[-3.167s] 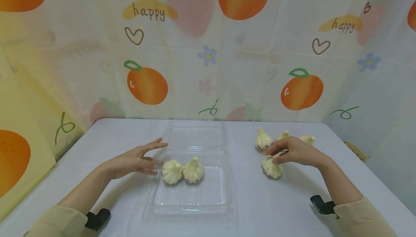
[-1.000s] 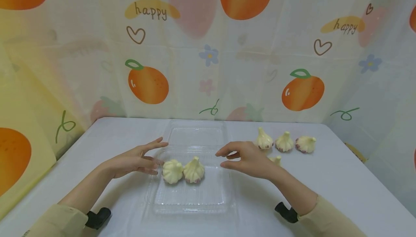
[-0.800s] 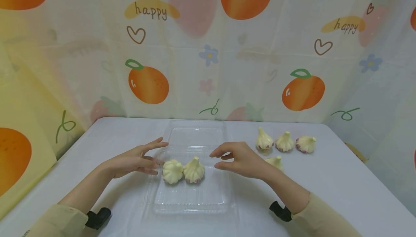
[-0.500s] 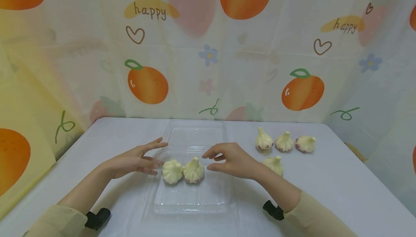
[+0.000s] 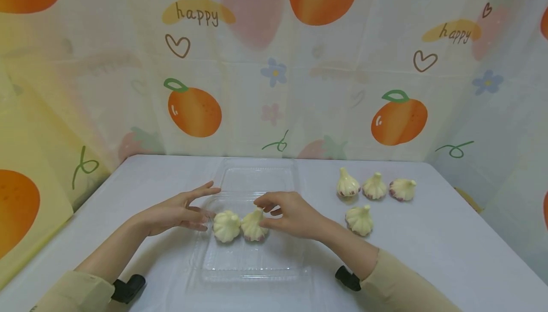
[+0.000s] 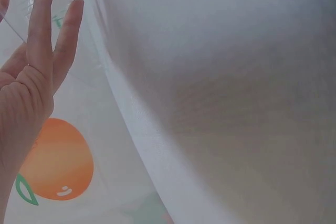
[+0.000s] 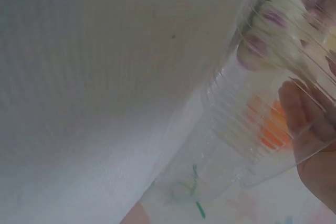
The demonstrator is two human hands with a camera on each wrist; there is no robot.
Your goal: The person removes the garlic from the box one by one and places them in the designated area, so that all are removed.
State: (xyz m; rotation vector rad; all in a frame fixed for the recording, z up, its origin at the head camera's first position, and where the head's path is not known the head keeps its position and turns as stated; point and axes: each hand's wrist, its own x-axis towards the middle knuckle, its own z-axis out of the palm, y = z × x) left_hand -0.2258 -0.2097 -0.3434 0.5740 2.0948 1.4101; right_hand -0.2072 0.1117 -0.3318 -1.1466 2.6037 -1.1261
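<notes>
Two pale garlic bulbs sit side by side in a clear plastic container [image 5: 252,262], a left bulb [image 5: 226,226] and a right bulb [image 5: 251,231]. My right hand [image 5: 295,214] is over the container, index finger and thumb spaced apart at the right bulb's stem and right side, overlapping it. In the right wrist view those fingertips [image 7: 289,90] show through ribbed plastic, close to a bulb [image 7: 254,51]. At the container's left rim rests my left hand [image 5: 180,214], fingers spread. The left wrist view shows this hand [image 6: 34,77] with straight fingers and the clear plastic edge running between them.
On the right of the white table [image 5: 428,255] stands a lone garlic bulb [image 5: 359,220], with three more in a row behind it, the leftmost bulb [image 5: 348,184] nearest the container. The container's clear lid [image 5: 259,179] lies flat at the back. A printed curtain [image 5: 317,98] hangs behind.
My right hand has moved left, from the lone garlic bulb to the right bulb in the container. The left hand stays at the rim, and the bulbs have kept their places.
</notes>
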